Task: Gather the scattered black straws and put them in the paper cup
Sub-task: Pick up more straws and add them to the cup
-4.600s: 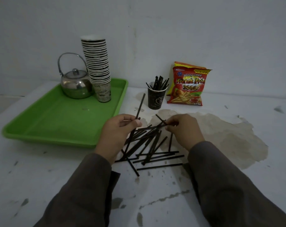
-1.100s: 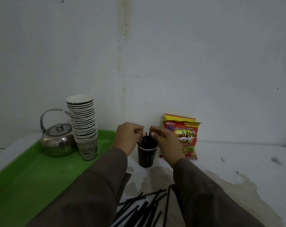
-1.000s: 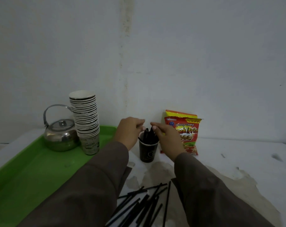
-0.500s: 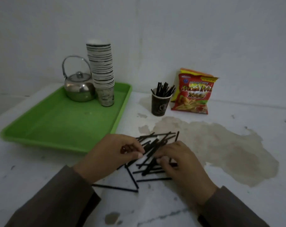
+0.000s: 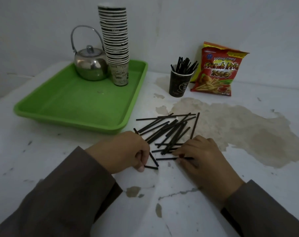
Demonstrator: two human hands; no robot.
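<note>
Several black straws (image 5: 171,130) lie in a loose pile on the white table, just beyond my hands. My left hand (image 5: 123,151) rests at the pile's near left edge, fingers curled down onto a straw whose end sticks out under the fingertips. My right hand (image 5: 198,156) lies at the near right edge, fingertips pinching a straw that lies flat on the table. The dark paper cup (image 5: 178,84) stands upright at the back, holding several straws (image 5: 184,65) that fan out above its rim.
A green tray (image 5: 80,106) at the left carries a steel kettle (image 5: 90,65) and a tall stack of paper cups (image 5: 116,43). A red snack bag (image 5: 217,69) leans on the wall right of the cup. A brown stain (image 5: 239,127) spreads on the table.
A second ago both hands were at the cup's rim over its straws. They have come back down to the pile, and in the last half second slid toward its near edge.
</note>
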